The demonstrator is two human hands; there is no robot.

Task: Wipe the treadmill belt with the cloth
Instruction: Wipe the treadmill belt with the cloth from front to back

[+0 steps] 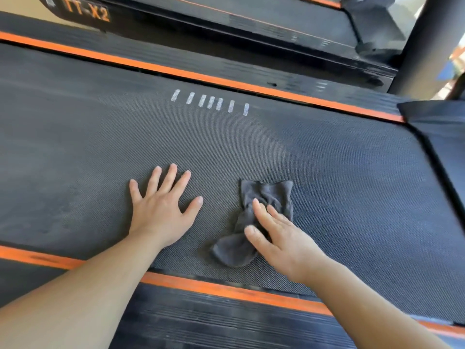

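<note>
Cloth (269, 195): dark grey and crumpled, lying on the treadmill belt (327, 172) close to the near orange stripe (226, 289); its long axis runs across the belt, from the near rail toward the far one.
Right hand (281, 238): fingers straight, pressed flat on the cloth's right half, not curled round it; the cloth spills out left of the thumb and beyond the fingertips.
Left hand (161, 210): flat on bare belt, fingers spread, holding nothing; beside the cloth on its left, not touching it.
Key relation: the cloth sits under and left of the right hand, so a push leftward would probably carry it better than a pull to the right.
Obstacle: the left hand lies in a leftward stroke's path and would have to lift or shift.
Rightward: open belt up to the black hood (440, 127).
Beyond: white marks (210, 102), far orange stripe (201, 75), a second treadmill (226, 21), a dark upright post (432, 41).
</note>
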